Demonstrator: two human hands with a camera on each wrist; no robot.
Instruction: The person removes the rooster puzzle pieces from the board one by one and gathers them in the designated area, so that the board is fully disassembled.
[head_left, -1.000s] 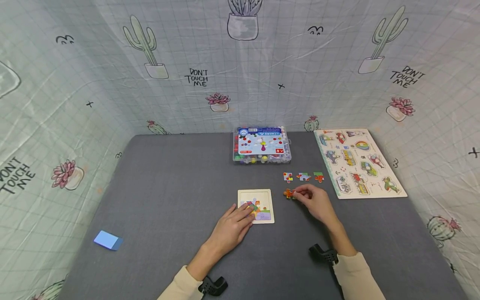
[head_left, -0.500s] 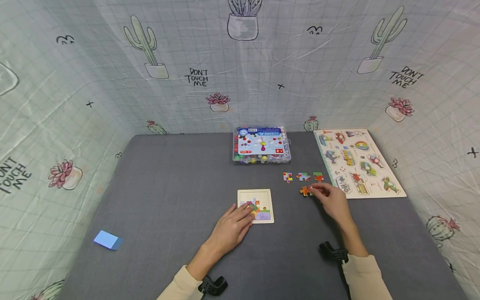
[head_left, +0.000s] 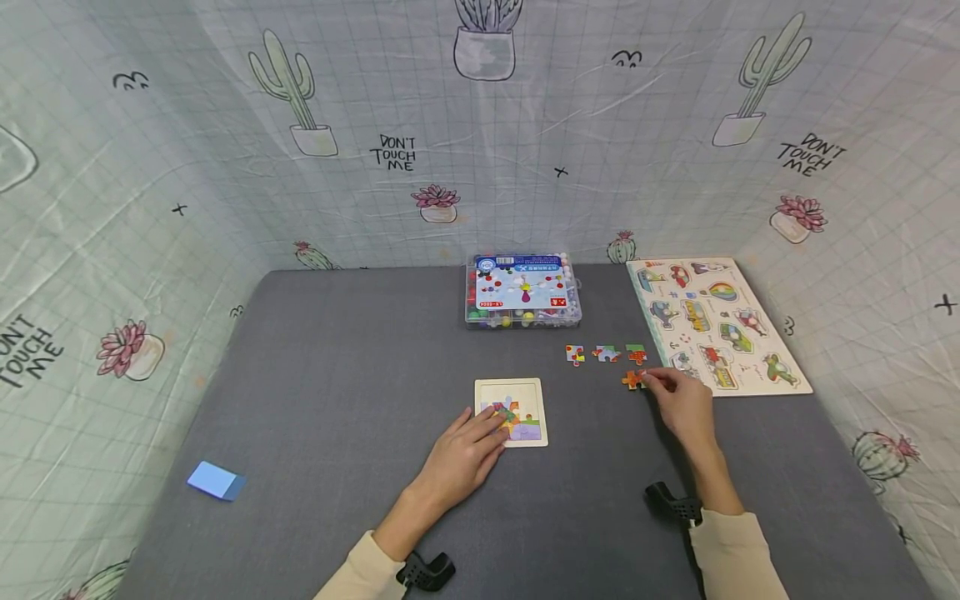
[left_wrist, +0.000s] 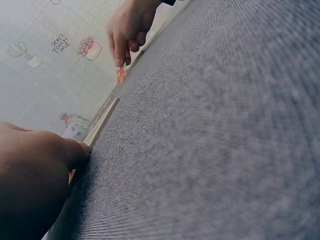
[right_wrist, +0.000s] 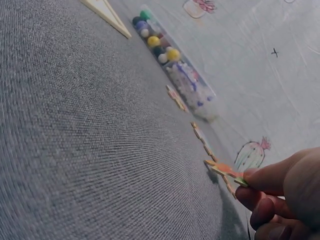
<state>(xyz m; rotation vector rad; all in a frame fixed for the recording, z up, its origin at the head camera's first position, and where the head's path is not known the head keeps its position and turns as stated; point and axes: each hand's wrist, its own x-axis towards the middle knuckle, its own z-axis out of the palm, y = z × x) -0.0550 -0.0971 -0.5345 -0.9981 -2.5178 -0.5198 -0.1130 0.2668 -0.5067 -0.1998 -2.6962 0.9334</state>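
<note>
My right hand [head_left: 684, 410] pinches an orange jigsaw piece [head_left: 632, 380] with a bit of green at its held end. In the right wrist view the piece [right_wrist: 223, 169] is held between thumb and fingertips, tilted, with a shadow on the cloth below it. Just beyond lie three loose jigsaw pieces in a row: one with red and yellow [head_left: 575, 355], a light blue one [head_left: 606, 353] and a green and orange one [head_left: 636, 354]. My left hand [head_left: 465, 457] rests, fingers extended, on the left part of a small wooden puzzle tray [head_left: 510, 382], hiding some of its fitted pieces.
A clear plastic case of coloured balls [head_left: 523, 289] stands at the back. To the right lies a large picture board [head_left: 693, 333], partly behind my right hand. A blue block [head_left: 216, 481] sits at the far left of the grey tabletop [head_left: 345, 375].
My right hand has moved right with the orange jigsaw piece, from beside the tray to below the green and orange piece. The left hand has stayed on the tray.
</note>
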